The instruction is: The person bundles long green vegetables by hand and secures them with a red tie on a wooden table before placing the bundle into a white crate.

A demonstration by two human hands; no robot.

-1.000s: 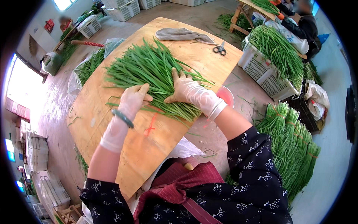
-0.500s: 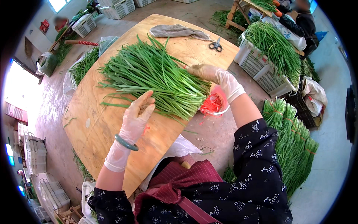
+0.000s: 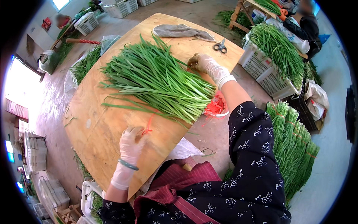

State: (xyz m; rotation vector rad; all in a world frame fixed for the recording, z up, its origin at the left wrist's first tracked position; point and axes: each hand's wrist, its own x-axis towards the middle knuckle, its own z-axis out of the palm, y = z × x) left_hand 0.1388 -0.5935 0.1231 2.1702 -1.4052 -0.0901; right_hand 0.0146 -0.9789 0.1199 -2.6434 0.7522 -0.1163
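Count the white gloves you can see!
2: one on the left hand, by the red string, and one on the right hand, beside the green leaves. Others could be hidden.

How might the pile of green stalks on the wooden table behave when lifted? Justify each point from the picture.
The pile of green stalks would probably droop at the leafy ends, where thin blades splay and curve. The paler ends may stay stiffer, as they lie fairly straight. Loose stalks could slip out, since no tie crosses the pile's top.

Bunched green stalks [image 3: 160, 82], lying flat, red string [image 3: 150, 122] partly underneath
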